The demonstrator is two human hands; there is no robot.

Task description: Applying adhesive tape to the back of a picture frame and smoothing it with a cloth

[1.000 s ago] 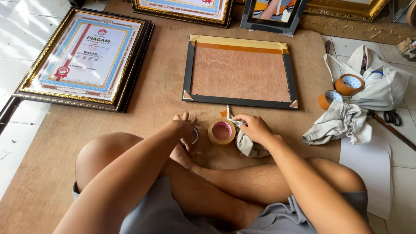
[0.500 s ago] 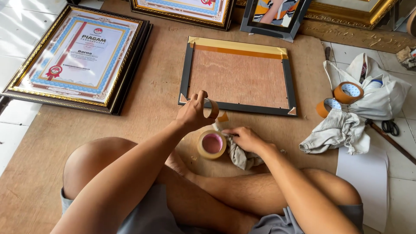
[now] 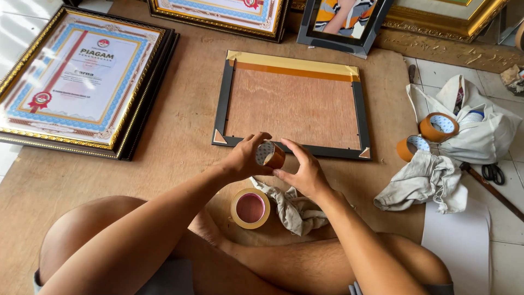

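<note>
I see both hands, left hand (image 3: 244, 159) and right hand (image 3: 305, 172), meeting over the near rail of the black frame (image 3: 221, 104). Directly beneath them, a tape roll (image 3: 250, 208) and a crumpled rag (image 3: 295, 207) lie touching, blocking the board near my legs. Bare board (image 3: 180, 136) lies open between the black frame and the stacked certificate frames (image 3: 76, 82) on the left. To the right, a grey cloth (image 3: 423, 180) and two tape rolls (image 3: 431, 134) crowd the passage.
</note>
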